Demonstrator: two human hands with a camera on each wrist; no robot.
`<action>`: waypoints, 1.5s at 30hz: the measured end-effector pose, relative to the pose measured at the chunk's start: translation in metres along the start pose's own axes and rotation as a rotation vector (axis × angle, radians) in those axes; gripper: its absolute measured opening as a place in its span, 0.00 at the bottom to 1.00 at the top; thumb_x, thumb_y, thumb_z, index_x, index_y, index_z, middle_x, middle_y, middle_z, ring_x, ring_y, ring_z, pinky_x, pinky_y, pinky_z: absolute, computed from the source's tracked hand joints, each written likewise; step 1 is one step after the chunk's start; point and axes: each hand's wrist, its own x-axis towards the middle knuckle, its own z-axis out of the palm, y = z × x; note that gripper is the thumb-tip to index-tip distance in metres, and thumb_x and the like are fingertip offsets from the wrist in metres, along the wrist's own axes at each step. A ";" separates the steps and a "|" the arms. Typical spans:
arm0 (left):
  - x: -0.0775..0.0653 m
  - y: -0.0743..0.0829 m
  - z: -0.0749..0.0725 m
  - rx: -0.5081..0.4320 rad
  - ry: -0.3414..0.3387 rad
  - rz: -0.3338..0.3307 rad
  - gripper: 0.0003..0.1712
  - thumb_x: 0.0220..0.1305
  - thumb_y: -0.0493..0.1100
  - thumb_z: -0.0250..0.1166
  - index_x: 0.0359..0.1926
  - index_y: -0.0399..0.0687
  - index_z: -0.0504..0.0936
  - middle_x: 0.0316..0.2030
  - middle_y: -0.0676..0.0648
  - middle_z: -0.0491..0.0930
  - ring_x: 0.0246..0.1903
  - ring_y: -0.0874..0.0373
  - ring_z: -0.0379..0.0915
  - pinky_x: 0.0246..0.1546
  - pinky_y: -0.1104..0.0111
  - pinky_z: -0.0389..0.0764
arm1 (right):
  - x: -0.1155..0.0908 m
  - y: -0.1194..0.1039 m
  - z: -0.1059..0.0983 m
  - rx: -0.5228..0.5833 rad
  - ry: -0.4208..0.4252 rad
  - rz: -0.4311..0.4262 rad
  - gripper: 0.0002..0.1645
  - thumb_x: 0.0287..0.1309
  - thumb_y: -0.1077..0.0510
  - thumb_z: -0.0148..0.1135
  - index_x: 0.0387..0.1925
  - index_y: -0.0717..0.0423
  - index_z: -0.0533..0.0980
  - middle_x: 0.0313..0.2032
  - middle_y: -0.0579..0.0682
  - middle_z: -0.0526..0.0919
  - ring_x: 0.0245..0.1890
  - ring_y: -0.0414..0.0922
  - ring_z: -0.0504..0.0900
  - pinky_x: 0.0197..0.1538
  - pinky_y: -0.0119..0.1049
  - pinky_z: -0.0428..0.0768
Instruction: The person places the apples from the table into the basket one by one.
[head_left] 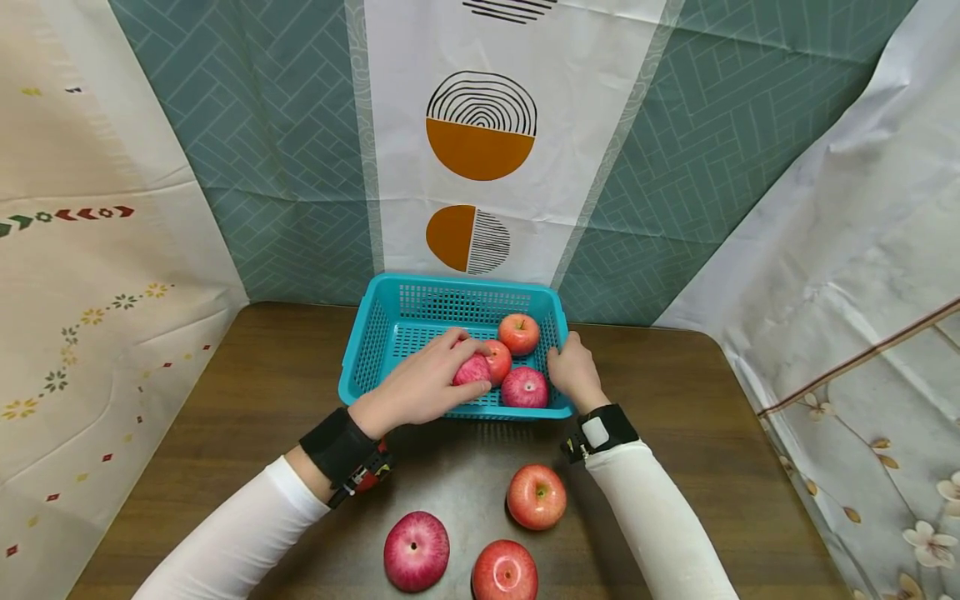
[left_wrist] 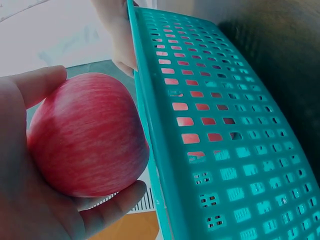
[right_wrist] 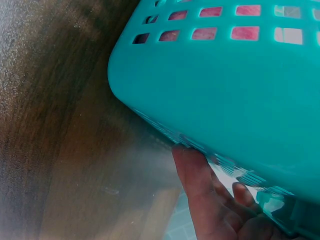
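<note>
My left hand holds a red apple over the blue-green plastic basket. In the left wrist view, thumb and fingers curl round this apple, close beside the basket's rim. Inside the basket, to the right, lie three more apples: one at the back, a middle apple partly behind my fingers, and a darker front apple. My right hand grips the basket's right side near the front corner. In the right wrist view, a finger presses against the outer wall.
On the brown table in front of the basket lie a dark pink apple, a lighter apple and another red apple. Something red shows beneath my left wrist. A patterned cloth hangs directly behind the basket.
</note>
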 end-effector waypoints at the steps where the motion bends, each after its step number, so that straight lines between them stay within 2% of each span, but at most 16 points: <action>1: 0.001 0.000 0.000 0.000 0.001 0.000 0.33 0.73 0.63 0.66 0.70 0.52 0.78 0.62 0.47 0.73 0.58 0.52 0.71 0.48 0.57 0.84 | 0.000 0.000 0.000 0.002 0.000 0.000 0.33 0.82 0.54 0.46 0.73 0.75 0.56 0.64 0.74 0.75 0.60 0.68 0.81 0.60 0.67 0.79; 11: 0.009 -0.002 0.004 0.020 -0.006 -0.014 0.32 0.74 0.62 0.65 0.71 0.53 0.78 0.60 0.47 0.73 0.57 0.53 0.71 0.49 0.58 0.82 | 0.000 0.001 0.000 0.001 0.001 0.000 0.33 0.82 0.54 0.46 0.73 0.74 0.56 0.63 0.74 0.76 0.59 0.68 0.82 0.59 0.67 0.80; 23: 0.014 -0.003 0.016 0.049 -0.079 -0.084 0.35 0.74 0.61 0.66 0.73 0.50 0.76 0.57 0.43 0.73 0.52 0.51 0.71 0.40 0.60 0.80 | 0.002 0.003 0.002 -0.005 0.012 -0.005 0.31 0.81 0.54 0.45 0.72 0.74 0.58 0.61 0.74 0.77 0.59 0.68 0.82 0.59 0.67 0.80; 31: 0.019 -0.007 0.027 0.065 -0.104 -0.096 0.32 0.75 0.60 0.66 0.70 0.49 0.77 0.50 0.43 0.71 0.47 0.50 0.70 0.37 0.60 0.76 | 0.003 0.003 0.001 0.001 0.018 -0.015 0.32 0.81 0.54 0.45 0.72 0.75 0.58 0.62 0.74 0.77 0.59 0.68 0.82 0.60 0.67 0.79; 37: 0.022 -0.012 0.034 0.071 -0.129 -0.121 0.29 0.75 0.60 0.66 0.69 0.53 0.78 0.55 0.42 0.72 0.50 0.49 0.71 0.37 0.60 0.79 | 0.003 0.004 0.002 0.009 0.010 -0.012 0.32 0.81 0.54 0.44 0.72 0.75 0.58 0.62 0.74 0.77 0.60 0.67 0.82 0.60 0.67 0.79; 45: 0.023 -0.018 0.040 0.068 -0.175 -0.170 0.30 0.76 0.59 0.62 0.72 0.53 0.77 0.63 0.37 0.71 0.57 0.44 0.70 0.45 0.53 0.83 | 0.004 0.005 0.002 0.015 0.006 -0.012 0.31 0.81 0.54 0.45 0.72 0.74 0.58 0.62 0.73 0.76 0.59 0.67 0.82 0.60 0.67 0.79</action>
